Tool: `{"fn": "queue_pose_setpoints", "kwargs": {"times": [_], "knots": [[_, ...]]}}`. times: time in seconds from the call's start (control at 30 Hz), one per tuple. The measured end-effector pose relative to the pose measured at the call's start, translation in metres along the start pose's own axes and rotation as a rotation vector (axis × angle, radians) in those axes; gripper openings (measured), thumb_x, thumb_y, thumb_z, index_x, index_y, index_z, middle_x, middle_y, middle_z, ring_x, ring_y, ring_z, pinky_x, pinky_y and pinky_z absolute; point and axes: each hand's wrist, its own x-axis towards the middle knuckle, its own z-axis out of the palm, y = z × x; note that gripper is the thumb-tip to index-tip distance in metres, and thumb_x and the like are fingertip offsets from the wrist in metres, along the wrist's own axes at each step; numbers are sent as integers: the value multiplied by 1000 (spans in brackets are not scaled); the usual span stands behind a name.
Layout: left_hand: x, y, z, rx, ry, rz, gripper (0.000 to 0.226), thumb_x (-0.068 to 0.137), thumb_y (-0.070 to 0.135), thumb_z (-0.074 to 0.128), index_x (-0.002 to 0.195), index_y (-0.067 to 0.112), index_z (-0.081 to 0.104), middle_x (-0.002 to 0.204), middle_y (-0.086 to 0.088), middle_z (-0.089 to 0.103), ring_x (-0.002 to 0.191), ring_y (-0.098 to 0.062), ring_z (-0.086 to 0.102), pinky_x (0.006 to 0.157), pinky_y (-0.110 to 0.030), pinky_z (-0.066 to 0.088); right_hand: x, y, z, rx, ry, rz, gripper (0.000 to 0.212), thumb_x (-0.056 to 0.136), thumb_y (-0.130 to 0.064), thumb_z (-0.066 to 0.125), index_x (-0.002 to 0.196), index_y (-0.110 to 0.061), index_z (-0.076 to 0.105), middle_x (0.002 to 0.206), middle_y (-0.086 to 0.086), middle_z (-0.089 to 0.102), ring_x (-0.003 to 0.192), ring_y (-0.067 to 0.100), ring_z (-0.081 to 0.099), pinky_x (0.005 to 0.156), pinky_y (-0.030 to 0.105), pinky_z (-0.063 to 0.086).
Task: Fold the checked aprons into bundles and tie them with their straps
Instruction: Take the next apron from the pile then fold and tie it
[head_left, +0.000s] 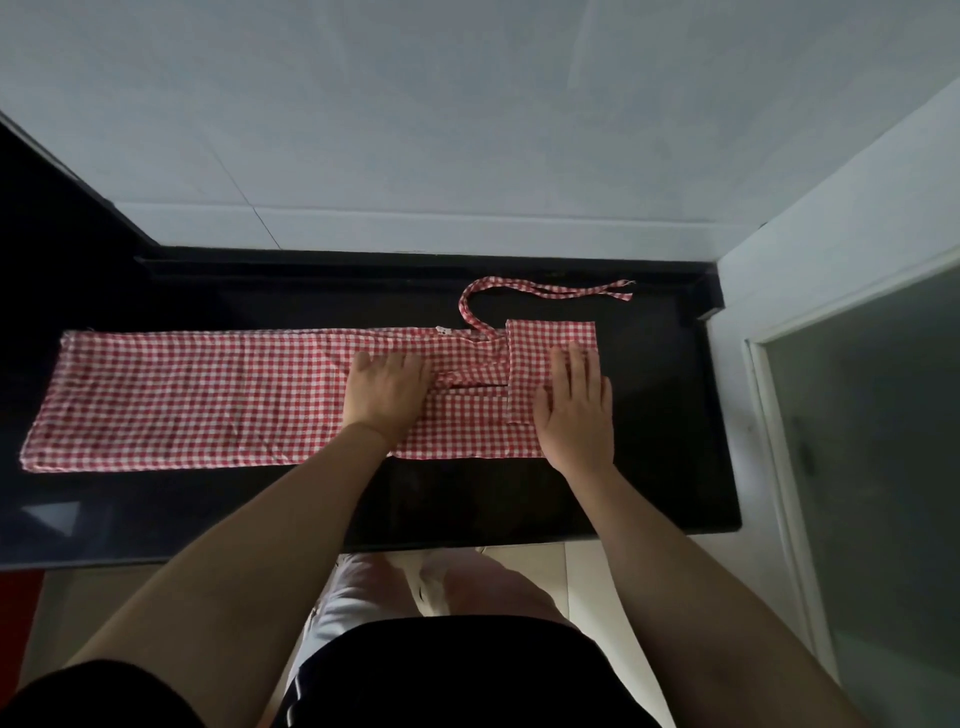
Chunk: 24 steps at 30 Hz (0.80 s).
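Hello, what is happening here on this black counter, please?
A person is folding a red-and-white checked apron on a black counter. It lies as a long strip, its right end already folded over. The left hand and right hand press flat on it. One strap lies loose behind, not yet tied.

Apron (182, 400) red-white checked, strap (545, 291) same; counter (467, 499) glossy black; wall (415, 130) pale grey.

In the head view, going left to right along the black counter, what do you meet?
Long folded part of the apron → left hand → folded-over flap → right hand → bare counter. The strap lies farther back, so it is left out.
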Motion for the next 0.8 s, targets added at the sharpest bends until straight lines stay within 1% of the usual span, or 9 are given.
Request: {"fn": "queue_pose_setpoints", "kwargs": {"times": [0.1,0.2,0.27,0.33,0.4,0.47,0.57,0.63,0.8], "knots": [[2,4,8,-97,86,-104,18,100,23,45,106,11,58,100,-9,65,91,-28,62,87,-46,46,2,9,-5,-33,-25,3,62,102,-48,20,158,-21,14,166,9,11,152,32,7,122,50,8],[2,8,13,-125,140,-43,30,94,13,51,123,10,56,117,-14,59,107,-32,56,92,-49,47,8,-6,-16,-32,-16,12,58,102,-38,33,155,-16,25,164,10,15,153,29,6,122,49,2],[3,11,13,-216,142,-44,37,93,10,47,129,11,53,132,-14,53,122,-33,50,102,-50,41,15,-22,-20,32,12,-26,57,103,-38,24,155,-15,23,165,9,13,153,24,4,123,44,1],[3,12,16,-308,127,-83,41,95,11,42,135,13,50,144,-12,46,136,-32,39,113,-49,31,19,-28,-14,76,-13,-89,60,103,-43,10,158,-19,13,166,5,7,153,20,-1,124,42,0],[-1,9,21,-338,118,-102,42,101,18,36,142,18,44,152,-8,38,145,-28,27,119,-49,19,16,-21,-5,44,-49,-124,62,102,-48,2,158,-22,4,167,3,0,153,19,-6,124,42,-2],[-3,2,25,-352,113,-116,43,105,28,30,147,23,38,158,-5,32,149,-24,19,123,-47,10,12,-9,1,16,-39,-119,61,103,-49,-1,158,-22,0,167,2,-4,153,18,-9,124,43,-1],[-5,-3,28,-317,9,-113,55,104,47,13,155,28,20,165,0,10,153,-20,0,123,-46,-4,10,4,3,16,-39,-98,59,104,-51,1,158,-26,-3,167,1,-6,152,17,-11,124,45,0],[-6,1,30,-282,-36,-78,62,101,52,3,158,30,11,166,1,0,152,-19,-10,122,-47,-8,10,12,2,8,-33,-85,60,104,-51,2,158,-26,-2,166,0,-5,152,17,-10,124,45,-3],[3,16,23,-209,-145,-62,63,97,59,-2,156,36,-6,164,2,-16,149,-26,-22,119,-58,-11,17,29,-4,-19,-69,-63,58,105,-47,9,159,-25,5,167,2,-2,153,18,-8,124,46,-2]]}}
